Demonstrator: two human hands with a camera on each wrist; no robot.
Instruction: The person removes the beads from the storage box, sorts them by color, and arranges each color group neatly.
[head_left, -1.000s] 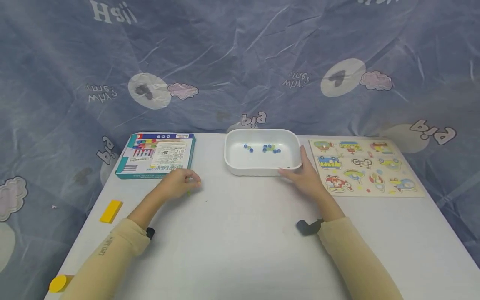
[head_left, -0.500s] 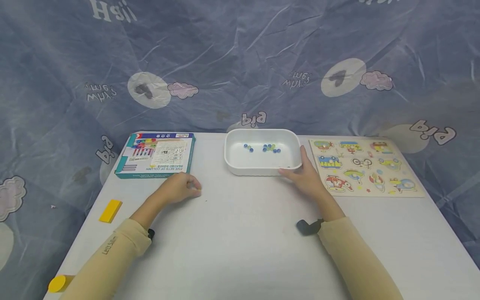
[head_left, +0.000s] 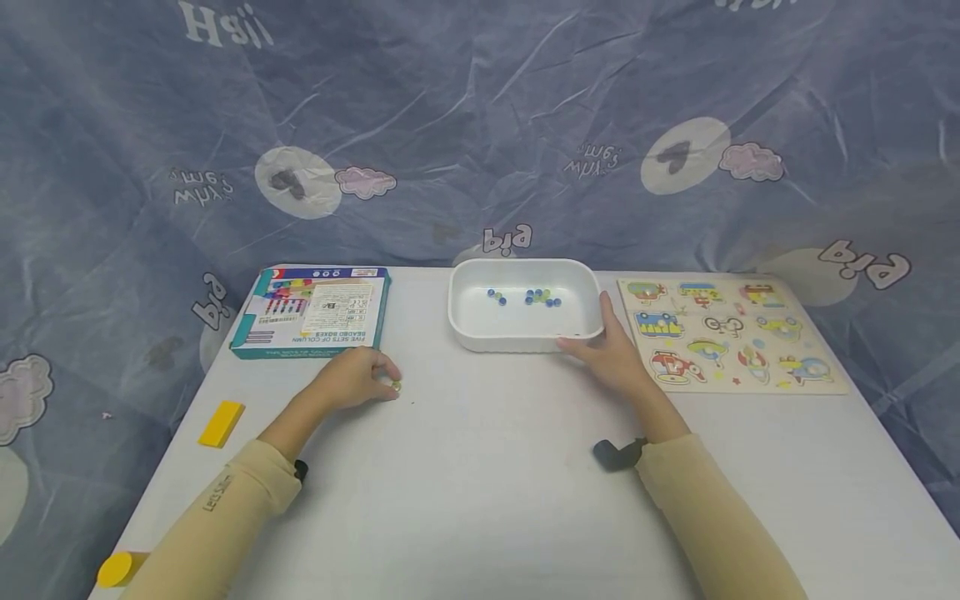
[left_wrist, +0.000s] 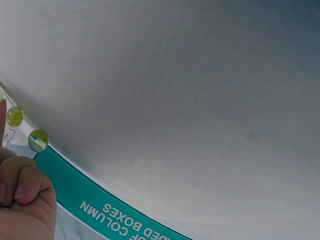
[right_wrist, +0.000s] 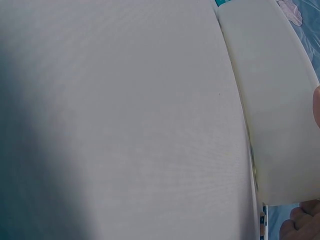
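My left hand (head_left: 357, 379) is by the front of the flat box, with a small yellow-green glass marble (head_left: 396, 386) pinched at its fingertips. In the left wrist view, two more yellow-green marbles (left_wrist: 38, 141) lie on the table just beyond the curled fingers (left_wrist: 30, 185). A white tray (head_left: 525, 343) stands at the back middle, with several blue and yellow-green marbles (head_left: 538, 296) in two groups on its floor. My right hand (head_left: 613, 354) grips the tray's front right corner, thumb against the front wall. In the right wrist view, only parts of that hand show at the edge.
Left of the tray lies a teal-edged bead box (head_left: 311, 312). A wooden vehicle puzzle board (head_left: 731, 333) lies to the right. A yellow block (head_left: 222, 423) and a yellow cylinder (head_left: 118, 568) sit along the left table edge. Printed blue cloth hangs behind.
My left hand has moved slightly toward me, away from the box. A marble under the hand earlier now shows at its fingertips. The right hand and tray stay put.
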